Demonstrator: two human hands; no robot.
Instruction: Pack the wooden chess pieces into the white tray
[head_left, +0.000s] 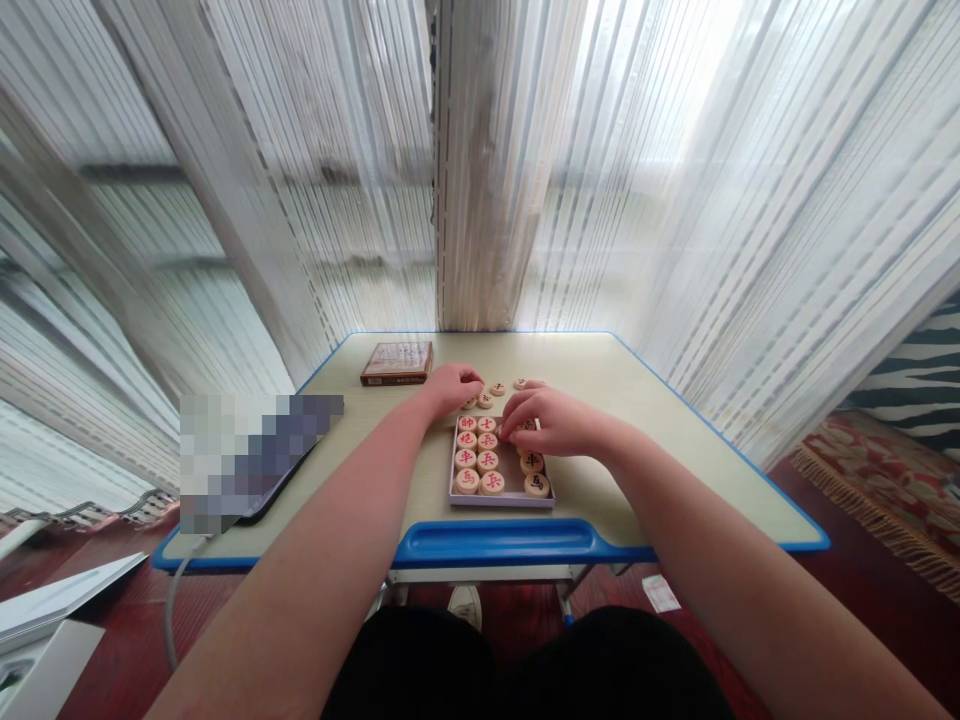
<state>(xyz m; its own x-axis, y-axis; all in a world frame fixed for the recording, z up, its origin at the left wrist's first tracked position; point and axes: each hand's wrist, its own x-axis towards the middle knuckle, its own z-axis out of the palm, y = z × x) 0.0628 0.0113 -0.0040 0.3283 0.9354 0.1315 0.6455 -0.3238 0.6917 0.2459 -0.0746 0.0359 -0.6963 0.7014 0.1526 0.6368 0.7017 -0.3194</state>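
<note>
A shallow box tray (pixel 502 502) holds round wooden Chinese chess pieces. Two columns of red-marked pieces (pixel 487 461) fill its left side, and black-marked pieces (pixel 536 484) line its right edge. Over the tray's far right part, my right hand (pixel 555 420) is closed in a pinch, with the pale edge of a Chinese chess piece at its fingertips. Beyond the tray's far left corner, my left hand (pixel 452 388) has its fingers bunched together; what they hold, if anything, is hidden. Loose pieces (pixel 486 400) lie by its fingertips, and another piece (pixel 498 389) sits between the hands.
More loose pieces (pixel 521 384) lie behind my right hand, partly covered. A brown flat box (pixel 397 363) rests at the table's back left. On the left edge is a dark, partly pixelated device (pixel 289 455). The table (pixel 622 500) has a blue rim and front groove.
</note>
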